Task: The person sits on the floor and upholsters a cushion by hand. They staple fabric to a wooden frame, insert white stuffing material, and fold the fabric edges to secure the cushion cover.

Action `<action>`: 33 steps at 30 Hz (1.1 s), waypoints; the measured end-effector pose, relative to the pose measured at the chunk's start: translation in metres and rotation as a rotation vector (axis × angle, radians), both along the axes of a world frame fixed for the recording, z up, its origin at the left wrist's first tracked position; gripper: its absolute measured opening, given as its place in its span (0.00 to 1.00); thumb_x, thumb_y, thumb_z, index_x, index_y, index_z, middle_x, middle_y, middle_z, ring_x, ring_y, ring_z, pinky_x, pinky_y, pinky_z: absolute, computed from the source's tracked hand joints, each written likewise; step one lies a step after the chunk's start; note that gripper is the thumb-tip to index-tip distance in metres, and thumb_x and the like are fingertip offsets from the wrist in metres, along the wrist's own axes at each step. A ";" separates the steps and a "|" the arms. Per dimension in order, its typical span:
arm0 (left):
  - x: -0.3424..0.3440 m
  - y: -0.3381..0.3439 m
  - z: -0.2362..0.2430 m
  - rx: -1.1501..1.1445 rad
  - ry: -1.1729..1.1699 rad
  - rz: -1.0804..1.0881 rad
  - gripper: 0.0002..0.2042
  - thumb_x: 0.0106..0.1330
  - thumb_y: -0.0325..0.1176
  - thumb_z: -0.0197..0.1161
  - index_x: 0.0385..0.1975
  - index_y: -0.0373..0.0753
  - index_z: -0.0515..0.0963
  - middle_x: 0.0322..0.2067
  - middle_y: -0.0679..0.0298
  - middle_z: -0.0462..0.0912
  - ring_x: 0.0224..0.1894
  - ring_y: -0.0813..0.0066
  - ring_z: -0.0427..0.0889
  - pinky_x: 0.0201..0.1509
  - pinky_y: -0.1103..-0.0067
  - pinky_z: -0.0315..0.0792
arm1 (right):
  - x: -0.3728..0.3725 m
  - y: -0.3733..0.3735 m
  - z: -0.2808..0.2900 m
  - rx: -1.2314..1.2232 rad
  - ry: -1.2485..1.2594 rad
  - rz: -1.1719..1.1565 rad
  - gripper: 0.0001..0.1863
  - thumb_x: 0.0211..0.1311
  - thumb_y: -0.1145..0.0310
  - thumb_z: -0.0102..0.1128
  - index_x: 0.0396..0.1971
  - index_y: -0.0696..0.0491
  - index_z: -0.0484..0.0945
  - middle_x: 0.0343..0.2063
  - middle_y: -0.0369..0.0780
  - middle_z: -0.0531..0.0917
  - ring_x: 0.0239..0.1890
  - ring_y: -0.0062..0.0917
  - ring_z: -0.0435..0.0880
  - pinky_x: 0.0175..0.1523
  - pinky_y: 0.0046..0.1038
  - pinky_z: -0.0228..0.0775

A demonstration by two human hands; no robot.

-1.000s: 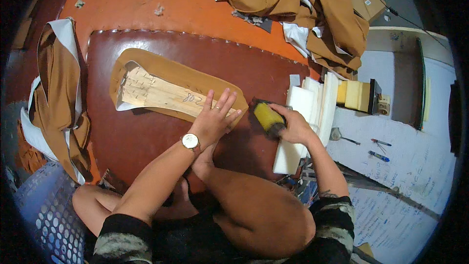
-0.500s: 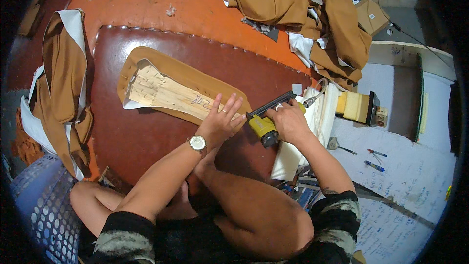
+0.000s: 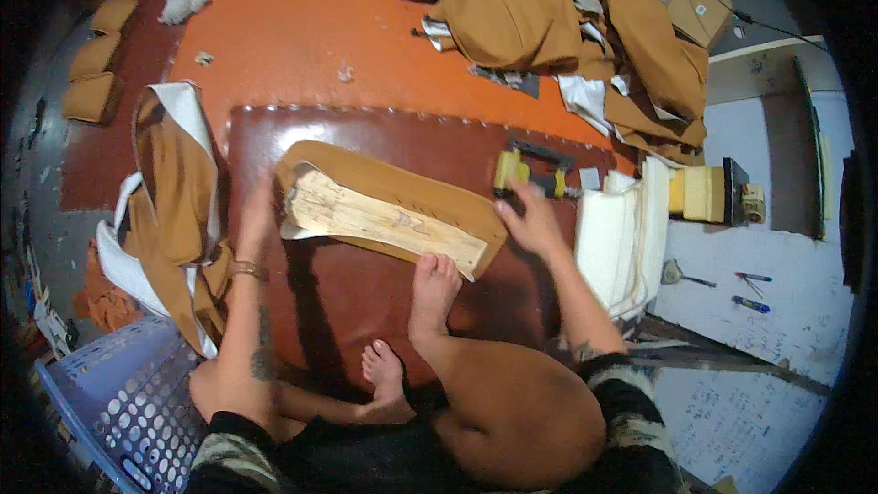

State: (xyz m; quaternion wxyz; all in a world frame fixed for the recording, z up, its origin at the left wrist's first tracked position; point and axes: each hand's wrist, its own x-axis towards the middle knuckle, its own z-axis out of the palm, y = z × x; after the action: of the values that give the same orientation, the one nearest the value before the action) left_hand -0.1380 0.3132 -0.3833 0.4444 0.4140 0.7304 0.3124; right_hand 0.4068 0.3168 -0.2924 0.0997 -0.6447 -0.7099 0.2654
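Observation:
A wooden board (image 3: 366, 217) wrapped in tan upholstery fabric (image 3: 402, 180) lies slanted on the brown padded mat, bare wood facing up. Staples line the wood, and the fabric folds over its far edge. My left hand (image 3: 259, 213), smeared by motion, is beside the board's left end; its fingers are hard to make out. At the right end, my right hand (image 3: 535, 222) is empty, thumb and fingers apart. Just beyond it lies a yellow and black staple gun (image 3: 528, 171) on the mat. Toes of my bare foot (image 3: 436, 288) touch the board's near edge.
Tan fabric pieces (image 3: 178, 192) are heaped at left, above a bluish perforated basket (image 3: 137, 402). Another fabric pile (image 3: 512, 14) sits at the far right. White foam sheets (image 3: 622, 238) stand right of the mat (image 3: 366, 311), near pens (image 3: 752, 304) on a white surface.
My right hand has let go of the staple gun, now on the mat farther away. My left hand has left the wood's right part for the left end. The view has shifted.

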 end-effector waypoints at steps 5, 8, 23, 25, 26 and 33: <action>0.109 -0.014 0.045 -0.043 -0.226 -0.148 0.37 0.76 0.50 0.64 0.78 0.38 0.61 0.68 0.55 0.76 0.69 0.66 0.75 0.74 0.71 0.67 | 0.000 -0.082 -0.020 -0.335 0.670 -0.651 0.44 0.71 0.55 0.70 0.78 0.59 0.59 0.69 0.52 0.74 0.71 0.35 0.73 0.73 0.36 0.67; 0.157 -0.043 0.054 0.057 -0.386 -0.202 0.40 0.70 0.42 0.74 0.77 0.36 0.60 0.65 0.54 0.79 0.67 0.66 0.77 0.70 0.70 0.72 | 0.048 -0.116 -0.021 -0.316 0.633 -0.742 0.50 0.64 0.58 0.78 0.78 0.59 0.58 0.67 0.51 0.76 0.68 0.35 0.77 0.69 0.34 0.72; 0.264 0.059 0.129 -0.114 0.684 -1.544 0.39 0.60 0.54 0.71 0.75 0.57 0.69 0.74 0.73 0.70 0.75 0.65 0.69 0.76 0.61 0.66 | -0.080 -0.044 -0.010 -0.069 -0.106 0.179 0.46 0.63 0.48 0.70 0.72 0.61 0.66 0.68 0.54 0.76 0.72 0.54 0.71 0.77 0.48 0.60; 0.257 0.053 0.112 0.048 0.660 -1.527 0.38 0.61 0.52 0.71 0.75 0.58 0.69 0.74 0.72 0.71 0.74 0.67 0.71 0.75 0.61 0.67 | -0.078 -0.051 -0.014 -0.063 -0.086 0.172 0.41 0.68 0.51 0.66 0.72 0.61 0.67 0.69 0.54 0.75 0.72 0.54 0.71 0.78 0.47 0.59; 0.251 0.050 0.104 0.122 0.646 -1.509 0.38 0.62 0.52 0.70 0.75 0.59 0.69 0.74 0.72 0.72 0.73 0.68 0.72 0.75 0.61 0.68 | -0.079 -0.051 -0.013 -0.057 -0.062 0.165 0.38 0.70 0.53 0.63 0.72 0.61 0.68 0.69 0.54 0.75 0.72 0.53 0.71 0.78 0.47 0.59; 0.243 0.033 0.069 0.304 0.542 -1.386 0.25 0.73 0.39 0.61 0.71 0.55 0.75 0.73 0.70 0.74 0.72 0.66 0.75 0.76 0.54 0.64 | -0.096 -0.067 -0.015 0.130 -0.049 0.068 0.24 0.74 0.64 0.55 0.65 0.59 0.77 0.65 0.51 0.80 0.71 0.49 0.75 0.78 0.46 0.61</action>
State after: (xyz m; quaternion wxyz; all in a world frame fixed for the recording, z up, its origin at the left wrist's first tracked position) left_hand 0.1047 0.3465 -0.3144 0.2822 0.8971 0.3356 -0.0539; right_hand 0.3112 0.2502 -0.3069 0.1147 -0.6187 -0.7493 0.2062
